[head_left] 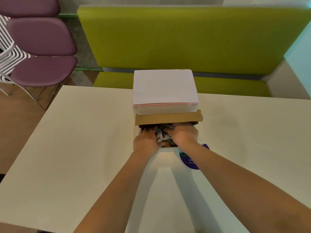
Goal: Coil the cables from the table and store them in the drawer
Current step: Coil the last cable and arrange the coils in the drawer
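At the centre of the frame, a bundle of white and grey coiled cables [161, 134] is seen lying inside a shallow brown cardboard drawer [168, 117], which is pulled partly out from under a white rectangular box topped with a pale sheet [163, 88]. The left hand [146, 141] is laid over the left side of the bundle with its fingers bent down onto the cables, and the right hand [182, 134] is curled over the right side, fingertips pushed under the drawer's overhanging brown flap (whether either hand actually grips a strand or only presses on it cannot be told). The step in hand is judged to be the tucking of the coils into the drawer, late in the task. It would be done well if the loops were pressed flat and kept below the drawer's rim, with no strand left hanging over the near edge, where it could be caught when the drawer is slid shut. Room is tight above, since the flap hangs low over the fingers. The cream desk [75, 140] offers wide open room on both sides, and a purple round sticker [191, 161] lies just beside the right forearm. Green upholstered seating [185, 39] fills the top of the frame, well apart.
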`<state>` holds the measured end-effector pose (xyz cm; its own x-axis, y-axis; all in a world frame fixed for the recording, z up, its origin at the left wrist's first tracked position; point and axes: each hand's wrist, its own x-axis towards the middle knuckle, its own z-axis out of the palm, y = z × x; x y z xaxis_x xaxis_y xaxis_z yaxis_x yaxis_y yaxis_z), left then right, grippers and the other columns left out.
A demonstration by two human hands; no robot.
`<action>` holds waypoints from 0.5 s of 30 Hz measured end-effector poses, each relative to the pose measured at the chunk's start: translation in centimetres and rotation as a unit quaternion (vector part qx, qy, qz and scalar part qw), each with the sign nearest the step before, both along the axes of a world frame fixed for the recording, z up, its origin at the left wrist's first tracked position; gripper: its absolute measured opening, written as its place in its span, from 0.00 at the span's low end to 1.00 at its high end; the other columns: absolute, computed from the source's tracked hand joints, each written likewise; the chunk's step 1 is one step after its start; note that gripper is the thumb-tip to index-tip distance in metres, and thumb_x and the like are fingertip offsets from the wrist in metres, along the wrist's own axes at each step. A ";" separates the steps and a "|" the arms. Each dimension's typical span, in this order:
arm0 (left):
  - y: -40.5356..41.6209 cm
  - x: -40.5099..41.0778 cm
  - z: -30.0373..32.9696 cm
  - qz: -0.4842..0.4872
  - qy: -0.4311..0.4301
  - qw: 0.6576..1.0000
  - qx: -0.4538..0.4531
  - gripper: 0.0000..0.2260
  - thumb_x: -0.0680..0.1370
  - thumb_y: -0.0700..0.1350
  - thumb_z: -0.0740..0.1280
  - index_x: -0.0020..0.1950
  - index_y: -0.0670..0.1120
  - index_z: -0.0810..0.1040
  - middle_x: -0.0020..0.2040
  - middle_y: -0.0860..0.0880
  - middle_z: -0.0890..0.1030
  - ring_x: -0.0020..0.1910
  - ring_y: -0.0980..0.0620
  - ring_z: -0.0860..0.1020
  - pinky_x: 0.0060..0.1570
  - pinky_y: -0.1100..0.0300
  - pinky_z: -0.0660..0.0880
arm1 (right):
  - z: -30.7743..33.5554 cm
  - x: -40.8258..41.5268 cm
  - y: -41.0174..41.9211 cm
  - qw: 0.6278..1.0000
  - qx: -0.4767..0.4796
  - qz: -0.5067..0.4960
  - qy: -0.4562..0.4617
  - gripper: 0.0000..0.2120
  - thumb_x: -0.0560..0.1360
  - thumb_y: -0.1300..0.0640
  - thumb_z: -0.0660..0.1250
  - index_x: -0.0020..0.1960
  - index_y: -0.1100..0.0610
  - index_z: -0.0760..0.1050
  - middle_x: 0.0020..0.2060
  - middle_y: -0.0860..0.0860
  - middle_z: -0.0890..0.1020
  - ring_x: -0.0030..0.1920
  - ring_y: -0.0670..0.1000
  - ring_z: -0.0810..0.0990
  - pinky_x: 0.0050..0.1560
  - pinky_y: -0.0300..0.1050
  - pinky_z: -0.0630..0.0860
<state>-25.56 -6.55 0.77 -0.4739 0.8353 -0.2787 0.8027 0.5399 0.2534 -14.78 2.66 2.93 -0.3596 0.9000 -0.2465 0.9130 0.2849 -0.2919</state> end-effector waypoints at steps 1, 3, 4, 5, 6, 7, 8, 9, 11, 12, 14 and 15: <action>-0.1 0.0 0.0 0.001 -0.008 1.000 0.008 0.33 0.75 0.63 0.67 0.77 0.56 0.60 0.73 0.51 0.67 0.72 0.50 0.65 0.63 0.54 0.71 | 0.1 -0.1 0.1 1.000 -0.001 0.003 -0.011 0.16 0.77 0.38 0.61 0.54 0.48 0.77 0.47 0.49 0.81 0.44 0.52 0.78 0.36 0.41 0.70; -0.3 0.1 0.0 0.003 -0.004 1.000 0.020 0.30 0.76 0.63 0.66 0.75 0.56 0.63 0.71 0.51 0.70 0.71 0.50 0.66 0.63 0.55 0.71 | 0.2 -0.3 0.1 1.000 -0.005 0.000 -0.025 0.14 0.78 0.41 0.61 0.53 0.49 0.78 0.44 0.49 0.81 0.40 0.51 0.75 0.36 0.42 0.70; -0.3 0.1 0.0 0.005 0.004 1.000 0.024 0.29 0.75 0.63 0.66 0.74 0.56 0.64 0.70 0.51 0.71 0.70 0.50 0.67 0.62 0.55 0.70 | 0.3 -0.4 0.1 1.000 -0.007 -0.007 -0.025 0.13 0.78 0.43 0.61 0.52 0.50 0.78 0.44 0.49 0.80 0.39 0.51 0.74 0.35 0.42 0.70; -0.5 0.1 0.0 0.005 0.018 0.999 0.027 0.28 0.75 0.63 0.66 0.73 0.56 0.66 0.68 0.51 0.72 0.69 0.49 0.68 0.62 0.56 0.69 | 0.3 -0.5 0.0 1.000 -0.012 -0.018 -0.019 0.12 0.79 0.44 0.61 0.51 0.50 0.79 0.43 0.49 0.80 0.39 0.51 0.74 0.36 0.42 0.70; -0.6 0.1 0.0 0.001 0.038 0.999 0.030 0.28 0.74 0.64 0.66 0.72 0.56 0.67 0.67 0.51 0.74 0.68 0.49 0.68 0.61 0.56 0.68 | 0.3 -0.6 -0.1 0.999 -0.018 -0.035 -0.005 0.12 0.79 0.45 0.60 0.50 0.50 0.79 0.42 0.49 0.80 0.39 0.51 0.74 0.36 0.42 0.71; -0.7 0.2 0.0 -0.002 0.055 0.998 0.034 0.28 0.74 0.64 0.66 0.71 0.56 0.68 0.66 0.51 0.74 0.67 0.49 0.68 0.61 0.56 0.67 | 0.2 -0.8 -0.3 0.998 -0.027 -0.057 0.015 0.12 0.78 0.44 0.60 0.49 0.51 0.78 0.42 0.49 0.79 0.39 0.52 0.74 0.37 0.43 0.72; -0.7 0.2 0.0 -0.002 0.067 0.997 0.038 0.28 0.74 0.65 0.66 0.71 0.56 0.68 0.66 0.52 0.75 0.66 0.49 0.68 0.60 0.56 0.65 | 0.2 -1.0 -0.4 0.996 -0.033 -0.077 0.035 0.13 0.78 0.44 0.61 0.48 0.51 0.77 0.41 0.49 0.80 0.40 0.52 0.76 0.39 0.43 0.74; -0.8 0.2 0.0 0.002 0.072 0.997 0.039 0.28 0.73 0.65 0.65 0.70 0.56 0.69 0.65 0.52 0.75 0.65 0.49 0.69 0.59 0.55 0.65 | 0.0 -1.3 -0.6 0.994 -0.036 -0.090 0.049 0.14 0.77 0.42 0.61 0.47 0.51 0.77 0.42 0.50 0.81 0.41 0.53 0.78 0.41 0.45 0.76; -1.0 0.0 0.0 0.017 0.068 0.997 0.043 0.29 0.73 0.66 0.65 0.70 0.54 0.69 0.64 0.52 0.76 0.63 0.49 0.70 0.58 0.55 0.65 | -0.3 -1.7 -0.9 0.993 -0.042 -0.096 0.062 0.17 0.75 0.39 0.62 0.49 0.52 0.77 0.47 0.52 0.82 0.48 0.56 0.80 0.46 0.47 0.79; -1.1 -0.1 0.0 0.023 0.066 0.997 0.044 0.28 0.73 0.66 0.65 0.69 0.53 0.70 0.63 0.52 0.76 0.62 0.48 0.71 0.57 0.55 0.65 | -0.4 -2.0 -1.0 0.991 -0.051 -0.099 0.071 0.20 0.75 0.37 0.63 0.52 0.53 0.78 0.50 0.52 0.82 0.52 0.57 0.80 0.48 0.47 0.78; -1.2 -0.3 -0.1 0.029 0.068 0.996 0.052 0.28 0.73 0.66 0.64 0.68 0.52 0.71 0.63 0.52 0.76 0.62 0.48 0.71 0.57 0.55 0.65 | -0.7 -2.3 -1.0 0.988 -0.073 -0.104 0.084 0.25 0.74 0.37 0.64 0.61 0.54 0.75 0.58 0.54 0.79 0.60 0.58 0.76 0.52 0.48 0.76; -1.3 -0.3 -0.3 0.031 0.074 0.995 0.059 0.28 0.73 0.67 0.64 0.68 0.52 0.72 0.63 0.52 0.76 0.62 0.48 0.71 0.56 0.54 0.66 | -0.8 -2.3 -0.8 0.988 -0.078 -0.101 0.081 0.28 0.74 0.36 0.63 0.65 0.54 0.73 0.63 0.56 0.75 0.63 0.59 0.73 0.56 0.50 0.75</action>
<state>-25.84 -7.90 0.49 -0.5537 0.8262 -0.1034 0.8021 0.5626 0.2003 -17.05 1.83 2.13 -0.2220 0.9133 -0.3416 0.8844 0.0410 -0.4649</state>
